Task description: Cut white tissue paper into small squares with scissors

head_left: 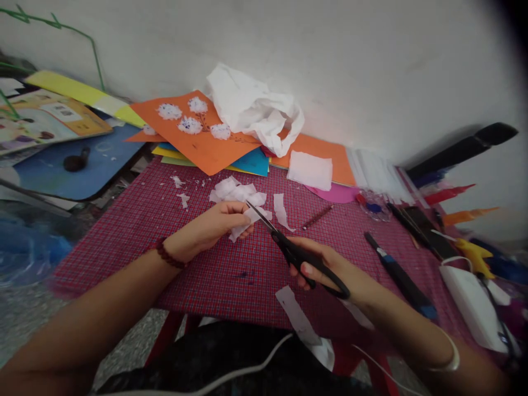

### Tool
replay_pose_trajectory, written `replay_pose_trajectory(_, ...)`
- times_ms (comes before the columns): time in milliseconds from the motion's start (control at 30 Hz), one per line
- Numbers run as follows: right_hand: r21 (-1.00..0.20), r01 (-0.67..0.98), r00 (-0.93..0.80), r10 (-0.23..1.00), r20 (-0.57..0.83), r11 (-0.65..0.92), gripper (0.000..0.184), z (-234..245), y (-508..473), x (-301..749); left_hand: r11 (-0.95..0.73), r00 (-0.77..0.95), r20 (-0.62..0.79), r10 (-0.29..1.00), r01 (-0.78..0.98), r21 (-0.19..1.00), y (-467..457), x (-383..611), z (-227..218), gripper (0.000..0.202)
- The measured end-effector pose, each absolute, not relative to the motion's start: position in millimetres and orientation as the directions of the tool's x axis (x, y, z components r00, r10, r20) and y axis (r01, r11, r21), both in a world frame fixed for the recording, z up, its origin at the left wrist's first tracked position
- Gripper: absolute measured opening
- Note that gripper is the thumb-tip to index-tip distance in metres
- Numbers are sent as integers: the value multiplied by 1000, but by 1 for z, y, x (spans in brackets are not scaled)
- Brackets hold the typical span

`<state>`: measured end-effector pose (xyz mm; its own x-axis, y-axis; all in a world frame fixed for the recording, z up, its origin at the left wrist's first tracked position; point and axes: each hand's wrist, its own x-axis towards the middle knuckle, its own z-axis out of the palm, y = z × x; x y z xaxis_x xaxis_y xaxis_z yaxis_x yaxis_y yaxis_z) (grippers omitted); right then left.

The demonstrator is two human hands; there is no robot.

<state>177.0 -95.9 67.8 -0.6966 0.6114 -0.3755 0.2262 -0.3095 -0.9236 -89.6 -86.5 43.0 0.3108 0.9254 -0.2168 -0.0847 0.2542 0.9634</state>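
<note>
My left hand (225,223) pinches a small strip of white tissue paper (238,231) above the checked cloth. In my right hand (315,261) are black-handled scissors (295,250), their blades pointing up and left to the strip near my left fingertips. Cut white tissue pieces (237,191) lie in a heap just beyond my left hand. One loose tissue strip (281,212) rests right of that heap. A longer tissue strip (297,313) sits at the table's near edge, by my lap.
Orange card (214,151) with white puffs leans at the back beside crumpled white tissue (259,104). A folded tissue stack (309,169), a brown pencil (318,216) and a dark blue-ended tool (400,278) lie rightward. Books (49,124) stand left. A white cable (247,368) crosses my lap.
</note>
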Motion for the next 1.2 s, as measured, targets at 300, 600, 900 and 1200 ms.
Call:
replay_pose_trajectory(300,-938,200,-636,691,-344,-283,67,61,-88,167,282,296,-262,919,-26,959,-82,-100,47,12)
replay_pose_trajectory(600,-936,198,-738,584,-338,-291,62,55,-84,177,186,53,-185,981,-15,982,-79,-113,52,15)
replay_pose_trajectory(900,-935,254,-740,572,-353,-249,58,65,-80,159,243,158,-237,959,-15,970,-78,-104,47,17)
replay_pose_trajectory(1200,-950,237,-732,606,-313,-204,51,62,-77,150,261,158,-267,951,59,963,-78,-101,48,16)
